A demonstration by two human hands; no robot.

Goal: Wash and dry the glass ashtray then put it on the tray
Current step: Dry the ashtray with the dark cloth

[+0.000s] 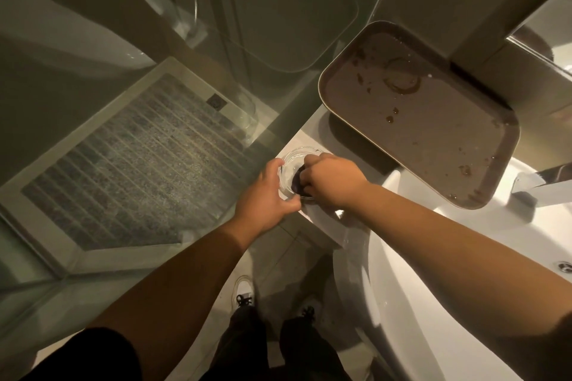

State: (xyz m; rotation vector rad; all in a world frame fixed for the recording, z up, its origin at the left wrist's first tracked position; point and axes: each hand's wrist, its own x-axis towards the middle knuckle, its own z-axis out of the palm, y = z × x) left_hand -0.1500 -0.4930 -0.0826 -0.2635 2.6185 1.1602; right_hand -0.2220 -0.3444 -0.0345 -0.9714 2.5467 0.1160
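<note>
The round clear glass ashtray [295,172] sits at the corner of the white washbasin ledge [322,213], near the stained brown rectangular tray [433,120]. The left hand [266,195] grips its rim. The right hand [331,179] presses a dark purple cloth [297,181] into the bowl. Judged stage: wiping or drying under way; transfer to the tray remains. The glass appears transparent, with notched rim.
</note>
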